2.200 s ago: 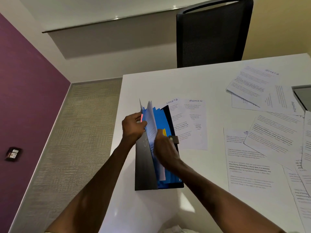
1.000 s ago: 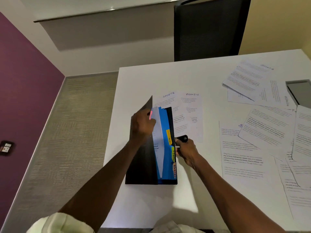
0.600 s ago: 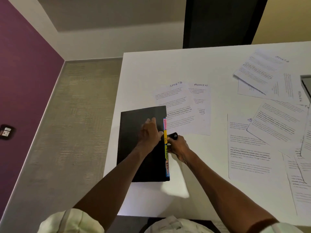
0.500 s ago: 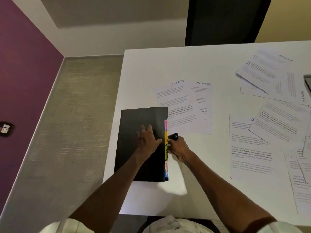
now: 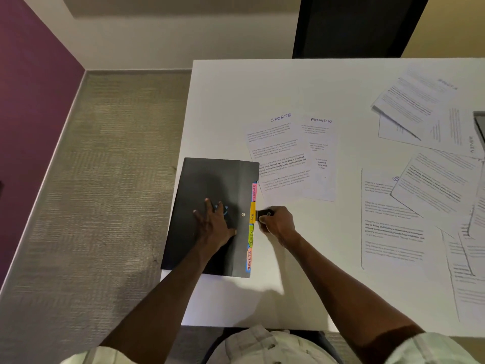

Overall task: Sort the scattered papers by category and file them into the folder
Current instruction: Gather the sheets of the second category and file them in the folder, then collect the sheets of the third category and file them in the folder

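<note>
A black folder [image 5: 204, 179] lies shut at the table's left edge, with coloured tabs [image 5: 251, 227] sticking out along its right side. My left hand [image 5: 214, 224] rests flat on its cover, fingers spread. My right hand [image 5: 278, 222] pinches the folder's black clasp strap [image 5: 264, 213] just right of the tabs. Two sheets headed SPORTS [image 5: 278, 153] and ADMIN [image 5: 321, 156] lie side by side behind the folder, the SPORTS sheet's near corner tucked under it. Several printed papers [image 5: 430, 190] are scattered over the table's right half.
The white table [image 5: 262, 90] ends at its left edge beside the folder, over grey carpet [image 5: 105, 179]. A black chair back [image 5: 354, 24] stands behind the far edge. A dark flat object [image 5: 480, 124] is cut off at the right border.
The folder stood open with my hands among its dividers; my left hand closed the cover and now presses it flat. My right hand took hold of the clasp strap.
</note>
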Available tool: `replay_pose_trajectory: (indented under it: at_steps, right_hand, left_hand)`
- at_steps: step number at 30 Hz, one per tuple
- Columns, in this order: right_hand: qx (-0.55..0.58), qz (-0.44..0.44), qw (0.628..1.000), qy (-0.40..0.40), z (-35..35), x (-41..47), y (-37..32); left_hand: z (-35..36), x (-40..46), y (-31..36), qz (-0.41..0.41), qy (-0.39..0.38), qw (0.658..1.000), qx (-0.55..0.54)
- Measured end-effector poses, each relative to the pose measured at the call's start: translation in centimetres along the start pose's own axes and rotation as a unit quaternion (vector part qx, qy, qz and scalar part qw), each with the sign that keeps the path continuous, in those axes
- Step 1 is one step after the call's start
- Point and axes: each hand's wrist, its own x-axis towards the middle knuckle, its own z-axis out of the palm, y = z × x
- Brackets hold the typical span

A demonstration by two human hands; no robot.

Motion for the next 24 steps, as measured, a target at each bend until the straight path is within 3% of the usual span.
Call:
replay_pose_trajectory:
  at_steps: [9,24]
  right_hand:
    - [-0.059,-0.023,0.996,0.067,0.2,0.6,1.4]
    - [0.083,-0.029,0.993,0.076,-0.5,0.3,2.6]
  left_hand:
    - [0.4,0.1,-0.1,0.002,-0.012,0.999,0.031]
    - [-0.4,-1.8,1.8,-0.022,-0.007,1.0,0.002]
